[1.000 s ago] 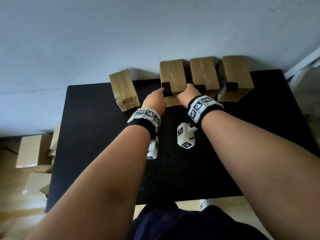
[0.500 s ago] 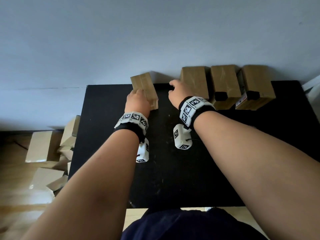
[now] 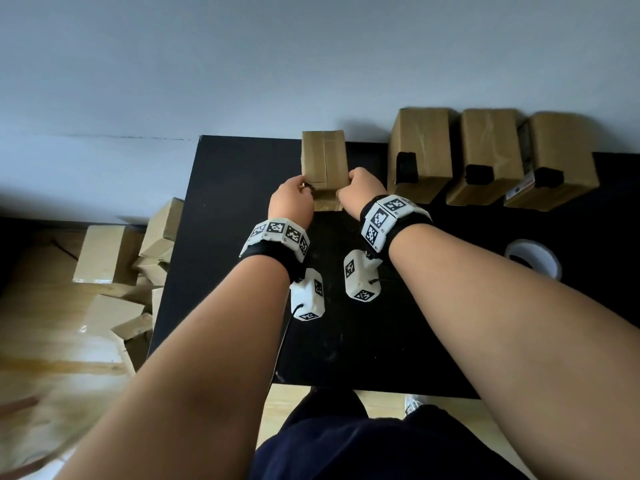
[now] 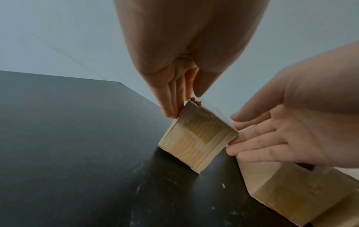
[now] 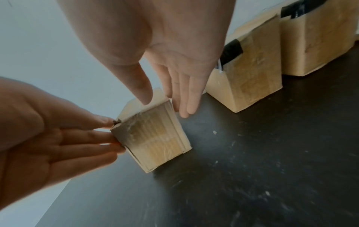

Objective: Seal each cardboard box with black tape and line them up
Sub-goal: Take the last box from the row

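Note:
A small cardboard box [image 3: 323,161] with clear tape along its top stands on the black table [image 3: 235,237], left of the row. My left hand [image 3: 291,199] presses straight fingers [image 4: 170,110] against its left side, thumb at the top corner. My right hand [image 3: 360,188] lays straight fingers [image 5: 184,99] along its right side, thumb on top. The same box [image 4: 198,136] [image 5: 153,138] fills both wrist views. Three boxes with black tape patches [image 3: 420,157] [image 3: 488,154] [image 3: 557,154] stand side by side against the wall.
A roll of tape [image 3: 531,259] lies on the table at the right, beyond my right forearm. Several loose cardboard boxes [image 3: 104,254] are piled on the wooden floor left of the table. The wall runs right behind the boxes.
Both hands left the third taped box and went left to the untaped box. It stood askew; now it is squared between my hands. The head view swung left.

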